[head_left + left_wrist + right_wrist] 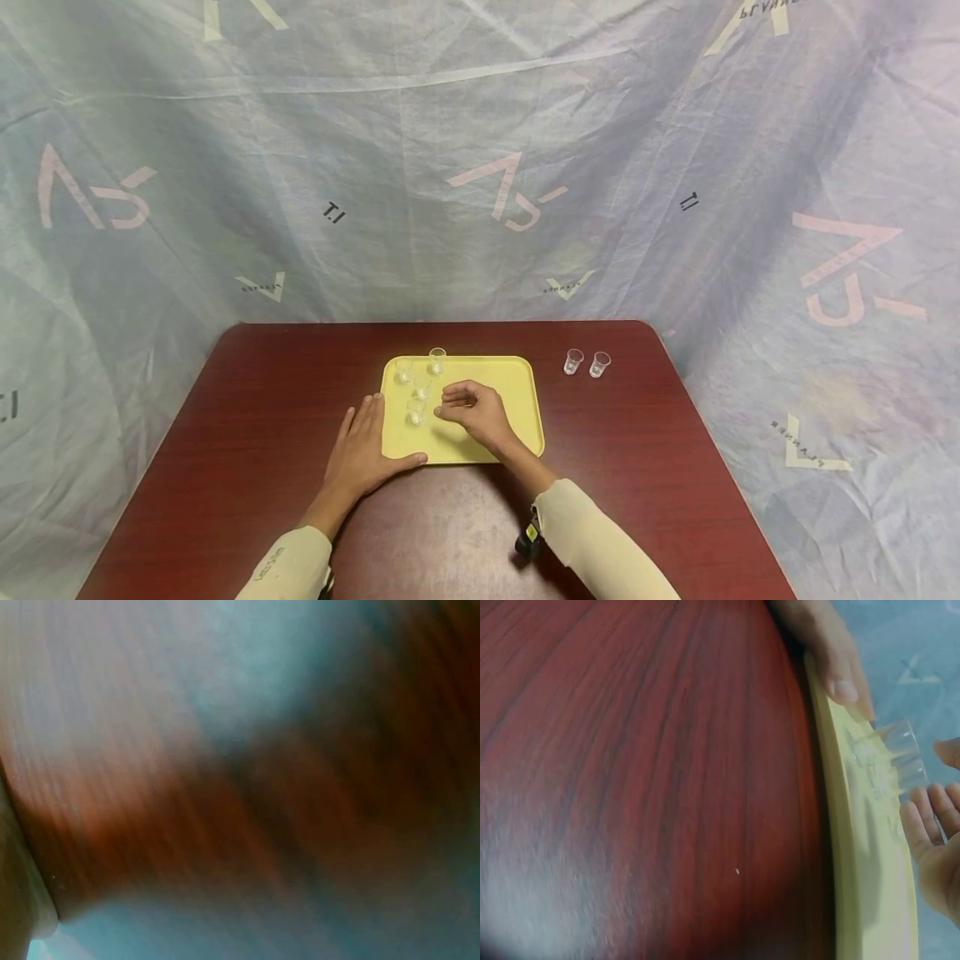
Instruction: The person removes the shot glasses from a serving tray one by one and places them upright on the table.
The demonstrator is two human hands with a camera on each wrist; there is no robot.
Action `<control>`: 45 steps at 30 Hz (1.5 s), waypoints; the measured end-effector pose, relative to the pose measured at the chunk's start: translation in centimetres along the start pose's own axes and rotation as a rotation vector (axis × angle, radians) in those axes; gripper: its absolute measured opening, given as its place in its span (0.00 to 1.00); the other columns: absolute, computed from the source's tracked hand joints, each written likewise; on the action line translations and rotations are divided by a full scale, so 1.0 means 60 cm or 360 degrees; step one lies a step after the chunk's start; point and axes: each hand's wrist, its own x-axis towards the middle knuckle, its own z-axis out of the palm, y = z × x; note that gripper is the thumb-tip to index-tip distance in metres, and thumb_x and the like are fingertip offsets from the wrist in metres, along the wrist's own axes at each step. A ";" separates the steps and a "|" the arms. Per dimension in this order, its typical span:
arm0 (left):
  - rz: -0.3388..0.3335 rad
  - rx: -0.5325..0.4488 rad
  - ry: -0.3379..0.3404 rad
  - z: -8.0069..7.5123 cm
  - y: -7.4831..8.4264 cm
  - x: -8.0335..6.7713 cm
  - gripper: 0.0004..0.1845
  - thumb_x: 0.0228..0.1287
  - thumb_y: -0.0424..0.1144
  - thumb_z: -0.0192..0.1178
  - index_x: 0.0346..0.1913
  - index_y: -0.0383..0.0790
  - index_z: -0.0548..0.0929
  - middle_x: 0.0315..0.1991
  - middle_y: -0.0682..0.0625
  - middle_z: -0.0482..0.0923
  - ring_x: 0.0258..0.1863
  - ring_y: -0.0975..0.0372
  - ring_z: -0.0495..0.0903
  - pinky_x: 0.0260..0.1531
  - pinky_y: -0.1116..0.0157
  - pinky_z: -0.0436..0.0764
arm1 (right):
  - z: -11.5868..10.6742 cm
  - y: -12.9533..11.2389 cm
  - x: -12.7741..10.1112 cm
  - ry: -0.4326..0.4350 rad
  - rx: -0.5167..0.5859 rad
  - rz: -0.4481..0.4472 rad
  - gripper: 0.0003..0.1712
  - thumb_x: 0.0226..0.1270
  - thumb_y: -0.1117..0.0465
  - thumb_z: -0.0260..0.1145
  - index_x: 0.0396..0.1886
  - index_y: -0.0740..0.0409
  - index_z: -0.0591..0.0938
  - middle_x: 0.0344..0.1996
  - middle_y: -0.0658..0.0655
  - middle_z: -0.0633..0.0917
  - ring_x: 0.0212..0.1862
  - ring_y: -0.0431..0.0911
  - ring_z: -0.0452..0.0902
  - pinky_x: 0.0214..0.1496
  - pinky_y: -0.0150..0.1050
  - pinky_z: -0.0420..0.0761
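The left hand (365, 450) lies flat with straight fingers on the bench (247, 433), its thumb hooked along the near edge of the yellow tray (517, 400), so it steadies the tray and grips nothing. The right hand (472, 410) hovers over the tray's middle with fingers curled inward; no cup is plainly seen between them, so I cannot tell whether it pinches anything. Four small clear plastic cups sit on the tray at about ten o'clock from the right hand: the nearest cup (416, 411) stands just beside the fingertips, with another cup (423, 386) close behind it, a third (404, 370) near the far-left corner, and a fourth (437, 360) at the far rim. Two more clear cups (586, 363) stand on the bench at two o'clock, well apart from the tray. The cups look light, thin-walled, upright and tightly grouped. As a judgement, a knuckle brushing one could tip it into its neighbours, and a nudge from the left thumb could slide the tray and topple them. The left wrist view is too blurred to help.
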 end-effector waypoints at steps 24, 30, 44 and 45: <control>0.0013 -0.0017 0.0015 -0.001 0.000 -0.003 0.85 0.50 0.95 0.61 0.93 0.34 0.47 0.94 0.38 0.49 0.95 0.46 0.49 0.95 0.43 0.41 | 0.040 0.009 0.003 -0.0053 -0.0008 -0.0010 0.24 0.68 0.65 0.83 0.62 0.67 0.89 0.56 0.68 0.94 0.58 0.61 0.94 0.57 0.38 0.95; 0.0023 -0.0044 0.0029 0.001 0.000 -0.002 0.85 0.49 0.96 0.61 0.93 0.34 0.48 0.94 0.39 0.49 0.95 0.46 0.49 0.95 0.43 0.42 | 0.047 0.014 0.006 -0.0042 -0.0019 0.0012 0.24 0.67 0.64 0.84 0.61 0.65 0.90 0.55 0.65 0.95 0.57 0.59 0.94 0.56 0.34 0.94; 0.0018 -0.0027 0.0006 -0.001 0.001 -0.004 0.85 0.49 0.96 0.59 0.94 0.35 0.47 0.94 0.39 0.48 0.95 0.46 0.48 0.95 0.43 0.41 | 0.066 0.021 0.006 0.0027 -0.0026 0.0012 0.23 0.65 0.63 0.86 0.58 0.65 0.92 0.51 0.66 0.95 0.54 0.59 0.95 0.54 0.33 0.94; 0.0020 -0.0027 0.0008 0.000 0.000 -0.004 0.85 0.49 0.96 0.59 0.94 0.35 0.47 0.94 0.38 0.48 0.95 0.45 0.48 0.95 0.43 0.41 | 0.068 0.021 0.006 0.0033 -0.0015 0.0006 0.23 0.65 0.64 0.86 0.58 0.66 0.91 0.51 0.67 0.95 0.54 0.60 0.95 0.54 0.33 0.94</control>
